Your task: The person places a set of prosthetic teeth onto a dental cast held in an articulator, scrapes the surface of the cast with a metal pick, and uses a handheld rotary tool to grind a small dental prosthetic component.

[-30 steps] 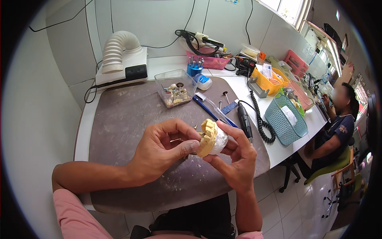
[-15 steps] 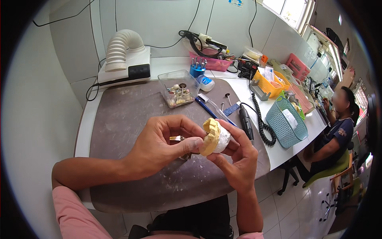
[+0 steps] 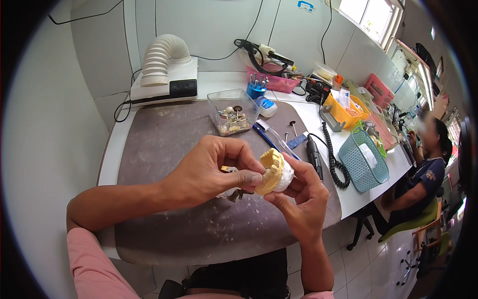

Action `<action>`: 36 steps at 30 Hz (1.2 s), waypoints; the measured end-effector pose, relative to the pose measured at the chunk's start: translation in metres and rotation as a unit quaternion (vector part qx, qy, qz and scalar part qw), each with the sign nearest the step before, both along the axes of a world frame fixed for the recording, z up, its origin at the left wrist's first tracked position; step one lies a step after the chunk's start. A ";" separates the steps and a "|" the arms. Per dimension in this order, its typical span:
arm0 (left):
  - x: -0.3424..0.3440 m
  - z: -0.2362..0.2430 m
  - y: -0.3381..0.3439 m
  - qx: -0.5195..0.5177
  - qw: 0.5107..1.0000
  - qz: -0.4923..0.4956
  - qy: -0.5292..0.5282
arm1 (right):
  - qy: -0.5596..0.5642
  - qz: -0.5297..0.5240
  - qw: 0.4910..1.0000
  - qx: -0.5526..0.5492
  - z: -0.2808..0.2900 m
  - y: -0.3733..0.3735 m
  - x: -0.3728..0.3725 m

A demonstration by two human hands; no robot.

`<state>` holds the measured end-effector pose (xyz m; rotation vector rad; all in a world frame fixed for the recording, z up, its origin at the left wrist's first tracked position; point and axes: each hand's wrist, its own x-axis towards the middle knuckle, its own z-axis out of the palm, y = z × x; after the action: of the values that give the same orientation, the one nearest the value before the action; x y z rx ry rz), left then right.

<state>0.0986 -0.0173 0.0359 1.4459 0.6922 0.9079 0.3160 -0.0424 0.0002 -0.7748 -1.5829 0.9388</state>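
Note:
My right hand (image 3: 306, 197) grips a dental cast (image 3: 273, 167), yellow stone teeth on a white plaster base, and holds it above the mat. The row of teeth faces left and up. My left hand (image 3: 214, 172) is closed in a pinch, thumb and index fingertip against the left edge of the cast. Whatever lies between those fingertips is too small and covered to name. Beneath my left hand a metal object (image 3: 234, 194), brassy and partly hidden, rests on the grey-brown mat (image 3: 164, 234).
Beyond my hands stand a clear box (image 3: 231, 112) of polishing bits, a blue bur holder (image 3: 257, 88) and a small bottle (image 3: 267, 106). A brush (image 3: 274, 134) and a black handpiece (image 3: 314, 154) lie rightward. Baskets (image 3: 363, 157) line the bench; a person (image 3: 423, 174) sits at far right.
The cast has turned a little, showing more of its toothed arch. My left fingertips have shifted slightly along its edge. The whole view has moved slightly, so the bench appears farther right.

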 end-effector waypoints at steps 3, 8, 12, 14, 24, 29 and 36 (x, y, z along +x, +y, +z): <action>-0.008 0.004 -0.002 -0.011 1.000 -0.016 -0.007 | -0.015 -0.021 1.000 0.015 -0.004 -0.002 -0.004; -0.004 0.012 0.002 -0.004 0.999 -0.048 0.002 | -0.061 -0.078 0.993 0.066 -0.009 -0.002 0.000; -0.005 0.011 0.001 0.023 0.999 0.023 0.021 | -0.039 -0.059 0.996 0.053 -0.005 0.000 -0.004; -0.009 0.006 0.001 0.009 0.999 0.030 0.010 | -0.059 -0.061 0.994 0.068 -0.005 0.003 -0.007; 0.002 0.005 -0.002 0.004 0.999 0.048 0.002 | -0.043 -0.053 0.993 0.094 -0.006 -0.001 0.001; 0.001 0.005 -0.005 0.010 0.998 0.066 0.006 | -0.028 -0.034 0.995 0.090 -0.008 0.002 -0.001; 0.004 0.002 -0.014 0.023 0.997 0.073 0.026 | -0.016 0.007 0.998 0.062 -0.007 0.001 0.001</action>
<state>0.1029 -0.0314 0.0384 1.4783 0.8295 1.0064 0.3172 -0.0412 -0.0064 -0.6958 -1.6592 0.8323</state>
